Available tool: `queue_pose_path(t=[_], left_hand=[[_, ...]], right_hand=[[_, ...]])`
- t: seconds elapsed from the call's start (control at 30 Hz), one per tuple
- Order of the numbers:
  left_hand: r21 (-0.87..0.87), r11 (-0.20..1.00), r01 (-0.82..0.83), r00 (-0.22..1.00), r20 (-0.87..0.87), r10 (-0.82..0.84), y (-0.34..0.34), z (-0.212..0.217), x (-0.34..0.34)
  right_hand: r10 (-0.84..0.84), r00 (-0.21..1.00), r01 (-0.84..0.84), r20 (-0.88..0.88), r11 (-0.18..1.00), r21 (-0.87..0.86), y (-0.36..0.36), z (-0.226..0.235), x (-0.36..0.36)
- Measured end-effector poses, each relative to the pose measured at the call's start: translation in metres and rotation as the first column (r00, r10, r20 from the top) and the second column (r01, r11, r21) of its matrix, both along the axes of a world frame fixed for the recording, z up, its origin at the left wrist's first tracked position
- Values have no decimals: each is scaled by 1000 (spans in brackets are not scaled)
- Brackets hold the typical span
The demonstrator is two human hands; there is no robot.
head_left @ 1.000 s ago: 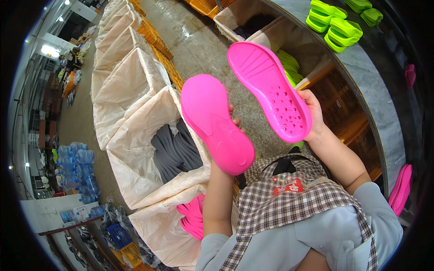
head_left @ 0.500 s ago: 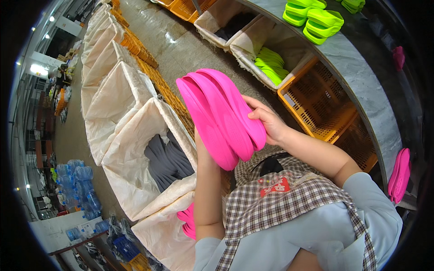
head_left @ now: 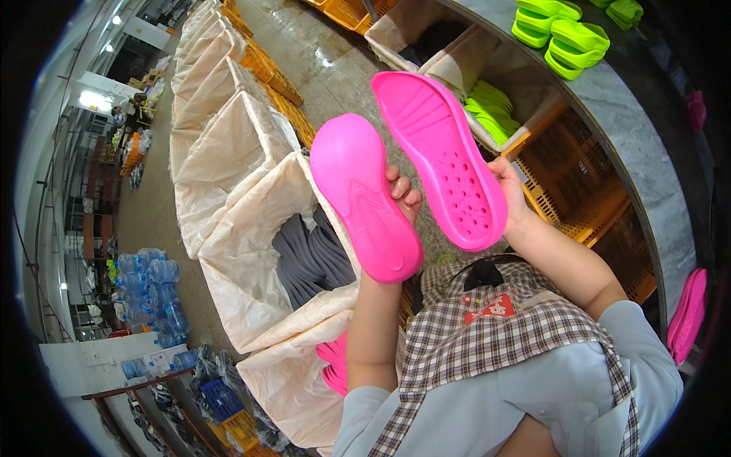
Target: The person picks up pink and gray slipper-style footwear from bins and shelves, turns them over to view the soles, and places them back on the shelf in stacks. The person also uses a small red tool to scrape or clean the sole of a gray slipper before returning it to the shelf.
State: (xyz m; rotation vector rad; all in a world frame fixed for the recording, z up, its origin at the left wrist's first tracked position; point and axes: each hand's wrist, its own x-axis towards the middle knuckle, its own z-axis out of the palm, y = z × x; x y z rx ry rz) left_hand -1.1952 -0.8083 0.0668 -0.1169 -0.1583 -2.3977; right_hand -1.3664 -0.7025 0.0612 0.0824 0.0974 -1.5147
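- The left hand (head_left: pixel 405 196) and the right hand (head_left: pixel 514 196) are apart, each closed on one visible sole: the smooth pink sole (head_left: pixel 354 175) at left, the holed pink sole (head_left: pixel 449 167) at right.
- The right hand seems to hold only an edge, so its sole could slip if the grip becomes loose.
- A sole dropped leftward could mix with the grey soles (head_left: pixel 314 259); nearer lie pink soles (head_left: pixel 335 362). Overlapping, I cannot count them.
- Right and farther, one lined box holds green soles (head_left: pixel 491 113).
- The table (head_left: pixel 609 99) carries three green bundles (head_left: pixel 577 47), far, and two pink items (head_left: pixel 687 316).
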Motion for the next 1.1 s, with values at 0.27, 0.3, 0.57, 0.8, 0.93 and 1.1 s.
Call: queue_pose_path(t=[0.27, 0.3, 0.57, 0.8, 0.93, 1.1], left_hand=[[-81, 996, -32, 993, 111, 41, -4, -5, 1], [-91, 993, -75, 974, 205, 92, -2, -4, 2], [-128, 954, 272, 841, 514, -171, 3, 14, 2], [-379, 898, 225, 821, 570, 35, 8, 19, -29], [-468, 854, 226, 723, 668, 175, 35, 35, -69], [-353, 769, 533, 715, 674, -186, 55, 71, -124]], right_hand=[[-68, 990, 55, -122, 993, -109, -2, 14, 2], [-100, 972, 78, -211, 991, -112, -2, 17, 4], [-149, 565, 102, -812, 989, -110, 6, 37, 12], [-106, -321, 139, -941, 978, -158, 16, 39, 0], [-8, -279, 293, -960, 952, -93, 25, 32, -11], [-249, 133, 514, -959, 845, -148, 76, 44, -61]])
